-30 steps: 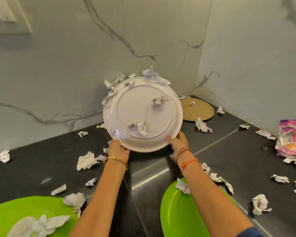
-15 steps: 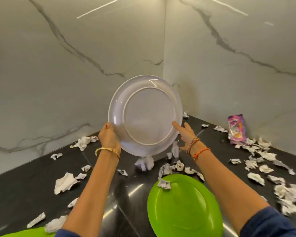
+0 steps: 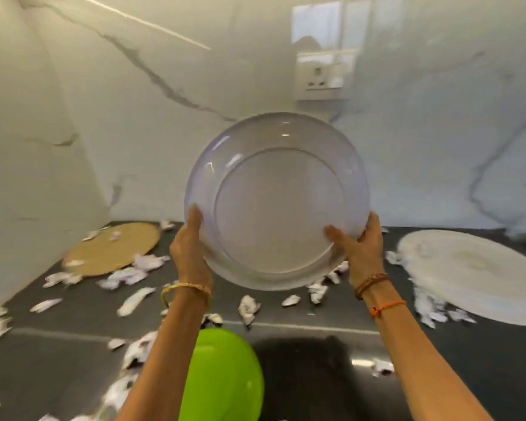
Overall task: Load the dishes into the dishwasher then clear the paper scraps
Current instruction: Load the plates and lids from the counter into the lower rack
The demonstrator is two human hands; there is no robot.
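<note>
a: what's the surface like from where you sit?

b: i see a dark, glossy desk [image 3: 316,344] set into a corner, with white marble-veined walls [image 3: 164,117] on the left and across the back. a wall socket [image 3: 320,77] sits high on the back wall, and the tile mirrors a window there.

a: and the mess?

b: crumpled paper scraps [image 3: 249,308] lie scattered over most of the desk, thickest toward the left and under the arms. a round woven mat [image 3: 112,249] lies in the left back corner with a few scraps on it. a white plate [image 3: 474,275] lies flat on the right, blurred, with scraps along its near edge. a green plate [image 3: 225,378] lies near me, between the forearms.

a: where's the dish being handled?

b: the pale plate [image 3: 276,202] is up off the desk, tilted nearly upright, its face toward me and bare of scraps. the left hand [image 3: 188,250] grips its lower left rim, fingers curled behind. the right hand [image 3: 362,247] grips the lower right rim, thumb on the face.

a: dishwasher?

b: i can't tell where it is from this view.
</note>
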